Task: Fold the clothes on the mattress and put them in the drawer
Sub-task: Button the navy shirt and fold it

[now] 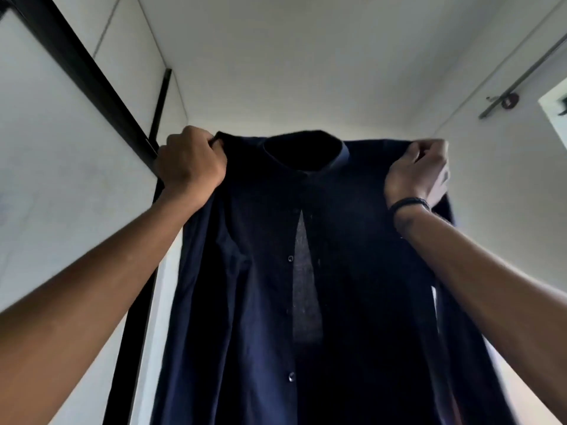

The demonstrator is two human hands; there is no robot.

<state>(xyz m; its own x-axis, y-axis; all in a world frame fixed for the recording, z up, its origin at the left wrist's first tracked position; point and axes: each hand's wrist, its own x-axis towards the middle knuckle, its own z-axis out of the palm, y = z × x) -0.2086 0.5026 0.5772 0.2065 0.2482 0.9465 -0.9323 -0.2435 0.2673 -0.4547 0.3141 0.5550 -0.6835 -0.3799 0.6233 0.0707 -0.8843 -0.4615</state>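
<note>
A dark navy button-up shirt (260, 302) with a band collar hangs full length in front of me, held up high toward the ceiling. My left hand (191, 162) grips its left shoulder seam, fingers curled round the cloth. At the other shoulder my right hand (420, 171) pinches the fabric; a dark band sits on that wrist. The shirt's front placket gapes partly between two buttons. Neither the mattress nor the drawer is in view.
A black-framed white panel (61, 148) rises at the left, close to my left arm. White wall and ceiling fill the rest. A metal rail with a red fitting (509, 101) runs along the right wall, beside a bright opening at the right edge.
</note>
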